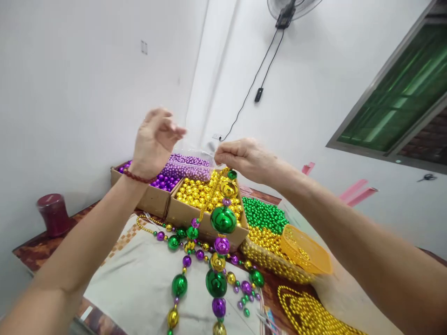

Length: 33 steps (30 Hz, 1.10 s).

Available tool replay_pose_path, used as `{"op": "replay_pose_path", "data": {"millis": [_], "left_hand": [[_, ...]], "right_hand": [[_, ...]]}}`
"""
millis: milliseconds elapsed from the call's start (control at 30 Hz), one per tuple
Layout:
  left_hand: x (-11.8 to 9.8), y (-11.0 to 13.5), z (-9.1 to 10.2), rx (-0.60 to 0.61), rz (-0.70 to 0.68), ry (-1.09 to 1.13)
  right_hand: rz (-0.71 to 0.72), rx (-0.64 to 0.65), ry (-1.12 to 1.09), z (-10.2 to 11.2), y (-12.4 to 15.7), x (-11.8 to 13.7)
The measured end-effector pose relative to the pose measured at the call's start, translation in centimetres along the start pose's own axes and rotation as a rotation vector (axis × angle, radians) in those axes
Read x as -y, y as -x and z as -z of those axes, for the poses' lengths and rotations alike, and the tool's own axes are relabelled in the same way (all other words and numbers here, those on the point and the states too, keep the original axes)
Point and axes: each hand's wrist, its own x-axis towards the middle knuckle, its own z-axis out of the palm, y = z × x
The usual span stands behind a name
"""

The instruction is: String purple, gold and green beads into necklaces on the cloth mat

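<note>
My right hand is closed above the boxes, gripping the top of a bead necklace. Large green, purple and gold balls of that necklace dangle in front of the boxes, and its thin gold-bead side slants down to the left. Raised to the left, my left hand has its fingers curled in, thumb and fingertips close together; it is slightly blurred and I cannot make out what is between them. Beneath the hanging strands, another bead necklace lies across a white cloth.
Cardboard boxes hold purple balls and gold balls; a clear tub has lilac beads. Green beads, an orange basket and gold bead strands are right. A dark red container stands left.
</note>
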Motion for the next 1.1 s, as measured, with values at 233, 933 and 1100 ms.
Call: {"op": "replay_pose_path", "data": {"millis": [233,933,1100], "left_hand": [[5.8,-1.7,2.2,0.480,0.610,-0.073],[2.2,0.9,-4.3,0.894,0.616,-0.018],[0.6,0.5,-4.1,0.718,0.311,-0.347]], "right_hand": [[0.180,0.035,-0.072,2.8,-1.6,4.6],[-0.054,-0.045,0.232,4.6,-3.8,7.8],[-0.103,-0.053,0.304,4.4,-5.0,7.7]]}}
